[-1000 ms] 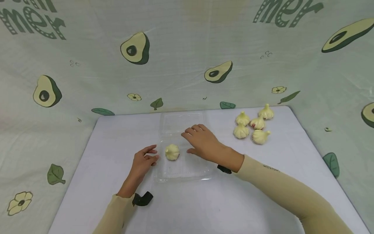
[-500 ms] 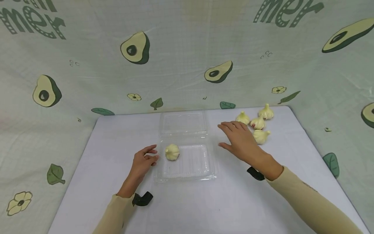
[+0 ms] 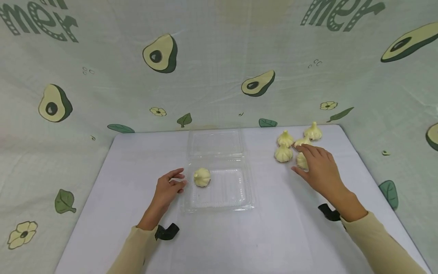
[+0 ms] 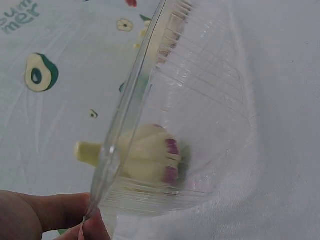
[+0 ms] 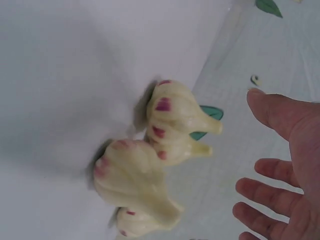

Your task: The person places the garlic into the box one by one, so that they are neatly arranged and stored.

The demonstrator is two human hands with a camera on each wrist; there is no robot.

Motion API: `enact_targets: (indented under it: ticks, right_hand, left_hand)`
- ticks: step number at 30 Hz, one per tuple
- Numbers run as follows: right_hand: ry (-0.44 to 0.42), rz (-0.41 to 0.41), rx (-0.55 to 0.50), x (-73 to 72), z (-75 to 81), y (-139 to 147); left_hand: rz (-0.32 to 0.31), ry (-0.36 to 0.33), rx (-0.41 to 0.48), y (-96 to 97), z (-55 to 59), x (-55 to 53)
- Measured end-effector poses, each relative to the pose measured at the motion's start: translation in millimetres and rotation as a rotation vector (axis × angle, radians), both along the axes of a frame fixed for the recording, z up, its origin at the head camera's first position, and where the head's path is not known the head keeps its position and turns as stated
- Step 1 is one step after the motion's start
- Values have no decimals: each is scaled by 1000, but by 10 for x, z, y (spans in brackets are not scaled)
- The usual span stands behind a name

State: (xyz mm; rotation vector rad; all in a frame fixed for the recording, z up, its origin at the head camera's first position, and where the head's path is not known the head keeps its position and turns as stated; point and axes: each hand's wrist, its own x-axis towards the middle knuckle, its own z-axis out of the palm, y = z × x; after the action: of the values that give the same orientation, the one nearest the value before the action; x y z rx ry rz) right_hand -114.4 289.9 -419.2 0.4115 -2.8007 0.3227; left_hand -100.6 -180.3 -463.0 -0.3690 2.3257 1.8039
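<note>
A clear plastic container (image 3: 229,192) is lying open, its hinged lid (image 3: 215,144) spreading back toward twelve o'clock. Inside, toward nine o'clock, a cream garlic bulb (image 3: 202,178) is sitting, purple marks ringing its underside, stalk tipping toward ten o'clock. At two o'clock from the container, five more bulbs (image 3: 283,154) are clustering, the six o'clock one (image 3: 301,161) showing only partly.

A passage over the desk (image 3: 267,171) is offered between the clear container (image 3: 226,194) and the garlic cluster (image 3: 283,154), which is partly blocked by the right grip (image 3: 321,171). The container's left side is obstructed by the left grip (image 3: 168,189); room is given inside, beside the lone bulb (image 3: 202,177).
</note>
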Motion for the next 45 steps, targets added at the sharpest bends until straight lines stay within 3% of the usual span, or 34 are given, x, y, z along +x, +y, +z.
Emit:
enact_targets:
  ticks: [14, 29, 37, 45]
  right_hand:
    - [-56, -176, -34, 30, -184, 376]
    - [-16, -210, -75, 28, -435, 549]
    - [-99, -239, -85, 7, -487, 546]
    - [-131, -218, -92, -76, -577, 561]
  left_hand:
    - [-2, 4, 8, -12, -8, -2]
    - [3, -10, -5, -1, 7, -7]
    - [7, -13, -4, 1, 11, -2]
    - [7, -13, -4, 5, 12, 1]
